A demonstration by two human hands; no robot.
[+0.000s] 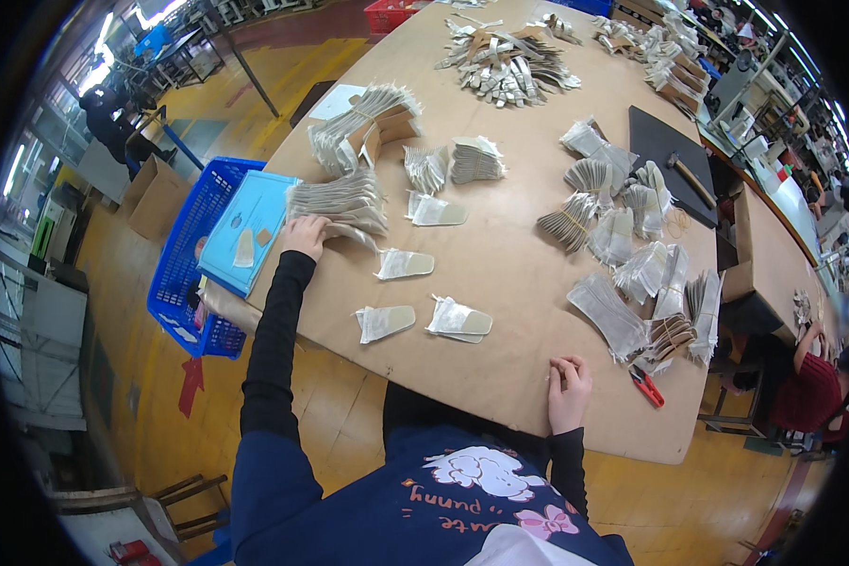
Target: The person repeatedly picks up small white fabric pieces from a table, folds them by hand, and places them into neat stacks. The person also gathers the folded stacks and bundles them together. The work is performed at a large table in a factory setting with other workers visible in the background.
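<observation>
Resting at the lower left edge of a leaning stack of pale fabric pieces (340,203), the left hand (307,234) has its fingers bent against the material; whether they pinch a piece cannot be told. The stack stands on the left side of the table (514,382), beside a light-blue panel (241,236). The right hand (569,391) lies near the front edge, half curled, with nothing visible in it.

A sideways tug could topple the stack, since its layers lean loosely, and some might slide onto the panel or into the blue basket (165,278) below. Frayed threads may catch, bringing two layers away together. A low sweep of either hand could skew the tapered pieces (406,264) spread between them, or knock the red-handled snips (647,387) at the right.
</observation>
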